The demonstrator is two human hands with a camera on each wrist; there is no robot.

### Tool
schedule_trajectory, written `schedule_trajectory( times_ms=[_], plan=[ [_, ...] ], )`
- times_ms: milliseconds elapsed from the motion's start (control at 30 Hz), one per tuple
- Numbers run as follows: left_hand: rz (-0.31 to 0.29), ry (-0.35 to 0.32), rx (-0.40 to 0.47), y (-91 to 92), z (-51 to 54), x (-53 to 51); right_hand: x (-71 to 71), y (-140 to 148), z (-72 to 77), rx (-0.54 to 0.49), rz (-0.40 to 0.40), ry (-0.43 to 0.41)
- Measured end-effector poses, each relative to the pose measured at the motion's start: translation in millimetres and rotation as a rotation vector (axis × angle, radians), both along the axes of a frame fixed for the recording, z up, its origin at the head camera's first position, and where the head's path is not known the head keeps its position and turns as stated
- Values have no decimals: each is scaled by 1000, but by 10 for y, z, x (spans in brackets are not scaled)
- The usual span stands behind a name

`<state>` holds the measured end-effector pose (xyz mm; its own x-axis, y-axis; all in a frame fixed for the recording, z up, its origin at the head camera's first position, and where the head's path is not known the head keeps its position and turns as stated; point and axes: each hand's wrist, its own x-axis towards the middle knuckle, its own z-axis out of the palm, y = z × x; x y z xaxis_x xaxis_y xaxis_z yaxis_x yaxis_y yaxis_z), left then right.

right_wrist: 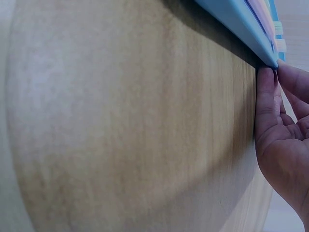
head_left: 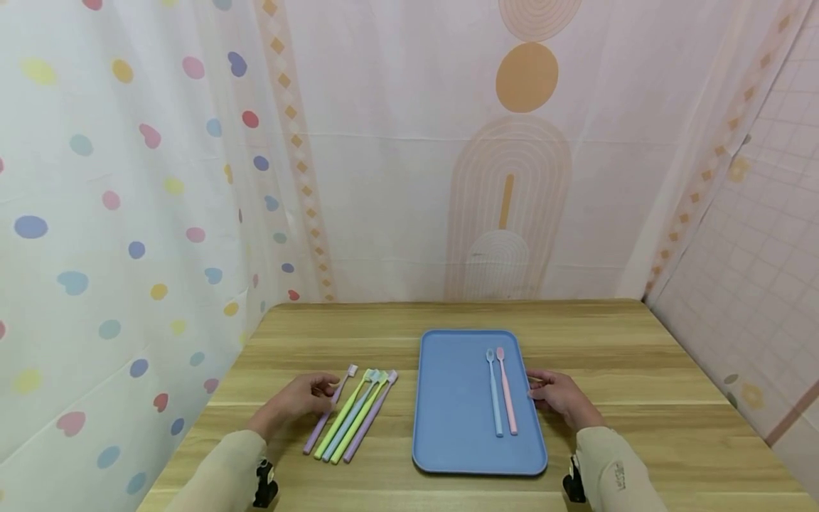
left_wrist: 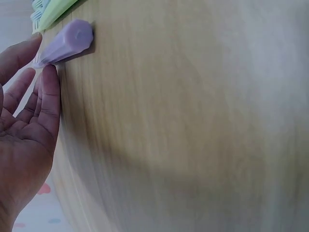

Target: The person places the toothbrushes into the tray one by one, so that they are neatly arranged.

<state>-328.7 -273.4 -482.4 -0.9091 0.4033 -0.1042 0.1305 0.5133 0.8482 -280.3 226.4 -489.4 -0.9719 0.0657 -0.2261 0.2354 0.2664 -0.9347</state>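
Observation:
A blue tray (head_left: 451,398) lies on the table with a light blue toothbrush (head_left: 495,395) and a pink toothbrush (head_left: 506,391) side by side on its right half. My right hand (head_left: 558,395) pinches the tray's right rim, thumb above and fingers low at the edge in the right wrist view. Left of the tray, several toothbrushes lie in a row. At the outermost purple toothbrush (head_left: 326,419), my left hand (head_left: 306,395) has thumb and forefinger parted on either side of the handle (left_wrist: 67,43). Its forefinger seems to touch the handle.
Beside the outer purple toothbrush lie a green toothbrush (head_left: 342,416), a blue one (head_left: 352,419), another green one (head_left: 362,416) and a second purple one (head_left: 374,419). The wooden table (head_left: 358,327) meets patterned curtains (head_left: 384,213) at its back and sides.

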Motion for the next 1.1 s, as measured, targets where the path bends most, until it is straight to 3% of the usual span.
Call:
schedule_trajectory(
  times_ms=[500, 800, 1100],
  plan=[
    [3, 32, -13, 25, -43, -25, -4, 3, -14, -3, -2, 3],
    [87, 26, -88, 136, 9, -3, 3, 2, -19, -2, -10, 2],
    [176, 65, -172, 247, 28, 24, -1, -2, -23, 7, -19, -1]
  ],
)
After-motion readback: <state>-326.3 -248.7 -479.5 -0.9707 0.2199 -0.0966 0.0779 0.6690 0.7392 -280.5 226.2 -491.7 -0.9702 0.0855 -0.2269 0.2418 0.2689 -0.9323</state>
